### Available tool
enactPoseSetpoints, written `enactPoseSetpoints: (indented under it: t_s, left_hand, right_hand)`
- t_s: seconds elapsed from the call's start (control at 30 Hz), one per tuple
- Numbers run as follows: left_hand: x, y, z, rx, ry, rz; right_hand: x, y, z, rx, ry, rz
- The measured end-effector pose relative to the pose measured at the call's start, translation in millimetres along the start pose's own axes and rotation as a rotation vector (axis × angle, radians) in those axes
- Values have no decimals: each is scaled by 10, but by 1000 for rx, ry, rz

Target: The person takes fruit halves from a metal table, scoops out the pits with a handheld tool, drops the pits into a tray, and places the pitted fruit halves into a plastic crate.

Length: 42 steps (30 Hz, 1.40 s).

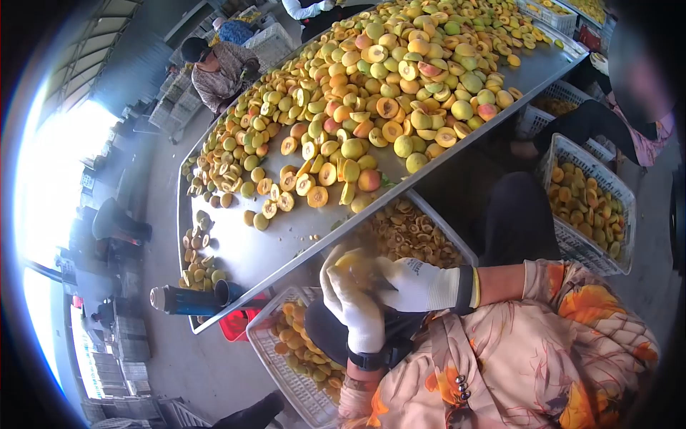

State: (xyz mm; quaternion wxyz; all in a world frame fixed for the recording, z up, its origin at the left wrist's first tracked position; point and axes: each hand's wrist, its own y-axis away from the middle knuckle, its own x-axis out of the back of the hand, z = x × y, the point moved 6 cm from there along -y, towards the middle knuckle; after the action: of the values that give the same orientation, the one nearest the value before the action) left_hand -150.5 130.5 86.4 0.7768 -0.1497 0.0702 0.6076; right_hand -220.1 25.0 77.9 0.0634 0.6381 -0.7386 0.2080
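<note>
- Yellow, smooth-looking and blurred, a fruit sits between the two gloved hands, just off the near edge of the table; whether it is whole or cut cannot be told.
- Small dark print marks the right glove's cuff, too small to read.
- The left hand, in a white glove, is curled round the fruit, fingers bent and nearly closed.
- The right hand, also white-gloved, meets the fruit from the other side; its fingertips are blurred, so how far open they are, and whether they grip anything else, cannot be told.
- Beside the hands, a crate holds brownish pieces; another crate holds orange-yellow fruit.
- Beyond, a metal table bears heaped fruit, green-yellow to orange, many pieces halved with brown centres.
- Across the table, a person in a patterned top bends forward.
</note>
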Motion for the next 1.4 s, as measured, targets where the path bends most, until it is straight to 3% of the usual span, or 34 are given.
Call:
enactPoseSetpoints:
  t_s: [0.2, 0.5, 0.63, 0.73, 0.83, 0.93, 0.97, 1.03, 1.1, 1.17, 1.23, 1.3, 1.4]
  left_hand:
    - [49, 4, 146, -168, -210, 24]
    - [123, -127, 124, -71, -200, -35]
    - [149, -187, 56, -12, -109, -138]
    - [110, -175, 46, -152, -222, -87]
    - [122, -155, -1, -123, -133, -82]
    - [12, -86, -12, 107, 143, -25]
    - [39, -79, -26, 100, 124, -28]
    - [128, -80, -107, 86, 87, -32]
    - [161, -78, -97, -24, -40, -40]
    - [152, -79, -97, -52, -76, -29]
    - [125, -85, -132, 0, -16, 3]
    - [102, -105, -137, 82, 38, -23]
    - [46, -102, -107, 120, 61, -80]
  right_hand:
    - [-248, -48, 159, -18, -49, -60]
    - [-368, -184, 147, 219, -125, -144]
    - [-353, -217, 176, 183, -198, -249]
    - [-307, -224, 189, 122, -269, -344]
    - [-260, -202, 211, -17, -359, -472]
    - [-222, -165, 224, -141, -429, -570]
    - [-251, -165, 236, -130, -445, -566]
    - [-318, -184, 283, -39, -451, -495]
    - [-399, -234, 308, 282, -375, -305]
    - [-369, -207, 306, 431, -243, -252]
    - [-280, -233, 293, 237, -224, -407]
    - [-85, -160, 82, -238, -321, -679]
    - [-60, -118, 133, -384, -271, -772]
